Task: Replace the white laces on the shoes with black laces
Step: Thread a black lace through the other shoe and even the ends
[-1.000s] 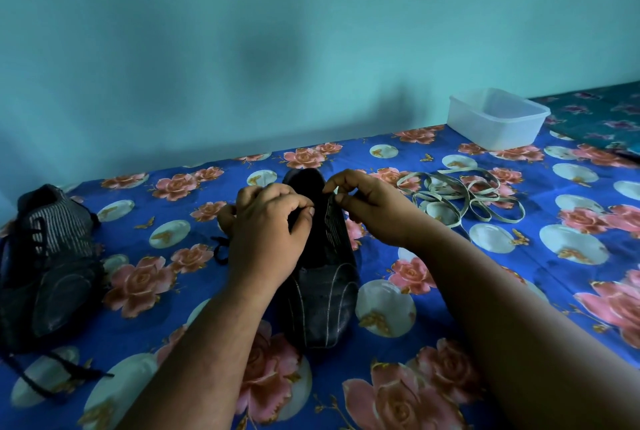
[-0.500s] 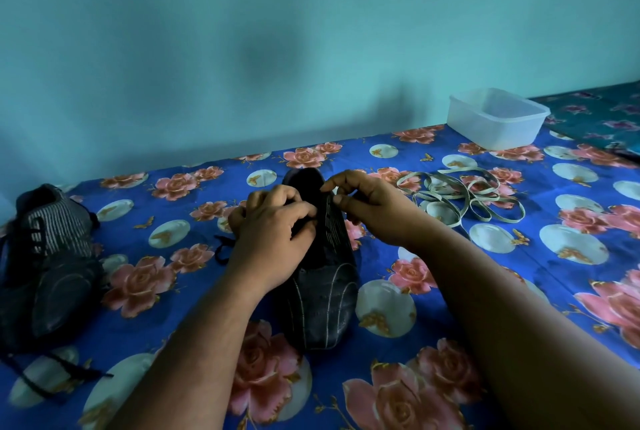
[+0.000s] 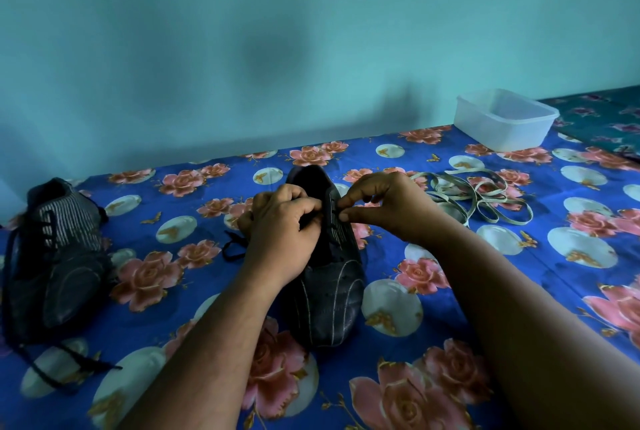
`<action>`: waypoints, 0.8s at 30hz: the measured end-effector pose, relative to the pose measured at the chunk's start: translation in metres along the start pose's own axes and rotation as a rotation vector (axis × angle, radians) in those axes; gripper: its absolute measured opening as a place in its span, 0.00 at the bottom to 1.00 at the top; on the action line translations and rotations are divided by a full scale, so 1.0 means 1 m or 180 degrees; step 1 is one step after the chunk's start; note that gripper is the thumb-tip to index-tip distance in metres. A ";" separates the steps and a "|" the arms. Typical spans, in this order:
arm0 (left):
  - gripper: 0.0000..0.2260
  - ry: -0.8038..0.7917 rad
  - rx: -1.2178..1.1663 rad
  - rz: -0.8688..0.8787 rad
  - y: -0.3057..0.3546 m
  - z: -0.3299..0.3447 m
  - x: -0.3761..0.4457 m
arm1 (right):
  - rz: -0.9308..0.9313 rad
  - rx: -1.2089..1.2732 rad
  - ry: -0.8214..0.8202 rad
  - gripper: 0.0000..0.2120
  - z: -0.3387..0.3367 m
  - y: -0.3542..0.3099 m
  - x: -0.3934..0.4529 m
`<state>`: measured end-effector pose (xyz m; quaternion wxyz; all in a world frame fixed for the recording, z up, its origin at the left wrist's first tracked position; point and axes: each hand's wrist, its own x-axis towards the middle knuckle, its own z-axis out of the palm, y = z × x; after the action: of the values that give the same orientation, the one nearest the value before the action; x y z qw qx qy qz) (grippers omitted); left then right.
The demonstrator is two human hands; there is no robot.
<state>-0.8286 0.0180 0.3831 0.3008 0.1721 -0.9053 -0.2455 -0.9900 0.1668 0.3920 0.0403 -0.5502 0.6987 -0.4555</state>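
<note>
Here I have both hands on the shoe (image 3: 325, 277) lying between my forearms on the floral bench (image 3: 519, 291). My left hand (image 3: 282, 227) is curled round the near side of its throat, seemingly gripping the black lace (image 3: 231, 245), whose loose end trails just left of that hand. My right hand (image 3: 388, 202) pinches thumb to forefinger at the eyelet row. I would keep the flap taut, feed the tip straight through and pull the slack evenly. The white laces (image 3: 481, 197) lie piled just beyond my right hand; the second shoe (image 3: 59, 256), black-laced, sits well left.
</note>
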 end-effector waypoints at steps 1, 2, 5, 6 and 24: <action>0.07 -0.0005 -0.0026 -0.0002 -0.001 0.000 0.000 | 0.0020 0.0024 0.0006 0.07 0.000 0.000 0.000; 0.08 0.0000 -0.0042 0.0000 -0.001 0.000 -0.001 | 0.0014 0.0043 -0.0007 0.07 0.001 -0.001 -0.001; 0.05 0.0067 0.0080 0.0083 0.001 0.000 -0.003 | -0.0045 0.0077 -0.0029 0.05 0.002 -0.004 -0.002; 0.04 0.0102 0.0094 0.0121 0.002 -0.001 -0.003 | -0.0027 0.0073 -0.0022 0.04 0.003 -0.005 -0.002; 0.25 -0.0696 -0.1502 -0.0984 -0.033 -0.035 -0.005 | 0.1509 0.2004 0.1064 0.04 -0.020 0.002 -0.003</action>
<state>-0.7976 -0.0187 0.3869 0.1923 0.2057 -0.8134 -0.5090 -1.0011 0.1807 0.4013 0.1960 -0.2539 0.6296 -0.7076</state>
